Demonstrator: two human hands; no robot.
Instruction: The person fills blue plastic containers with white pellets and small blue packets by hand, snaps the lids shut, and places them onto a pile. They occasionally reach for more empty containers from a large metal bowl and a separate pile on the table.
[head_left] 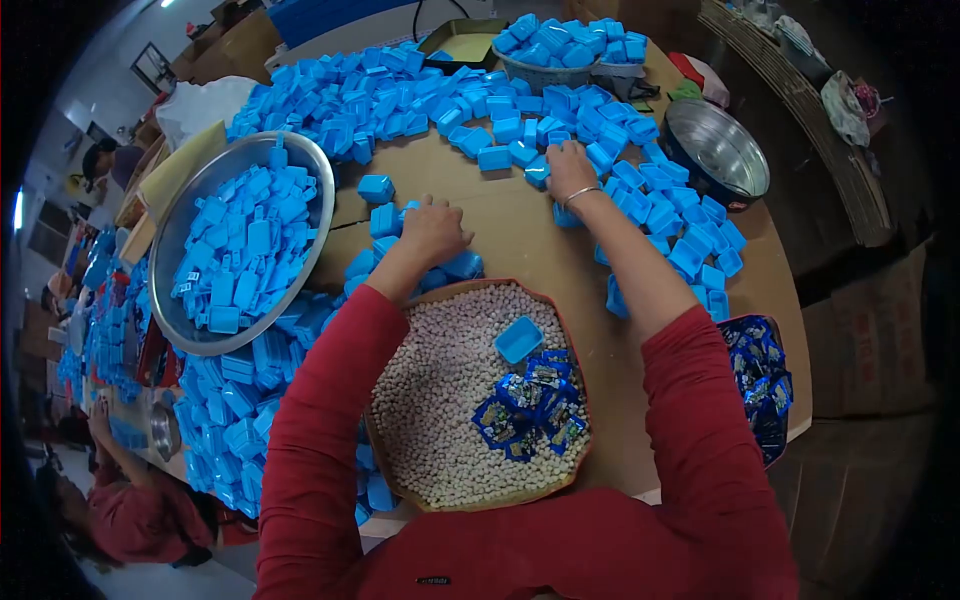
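My left hand (433,232) is over a cluster of small blue plastic boxes (384,220), its fingers apart and nothing visible in them. At the far pile, my right hand (570,168) has its fingers curled down on a small blue plastic box (538,172); its fingertips are partly hidden. Before my body lies a shallow tray (377,440) of small pale pellets (430,400). On the pellets rest an open blue box (519,340) and several shiny dark-blue packets (530,400).
A large metal basin (324,215) of flat blue parts stands left. Blue pieces surround it and spread across the back. A basket (548,74) of blue boxes, a metal bowl (715,150) and a container of packets (757,385) stand around. Another person (140,515) is at lower left.
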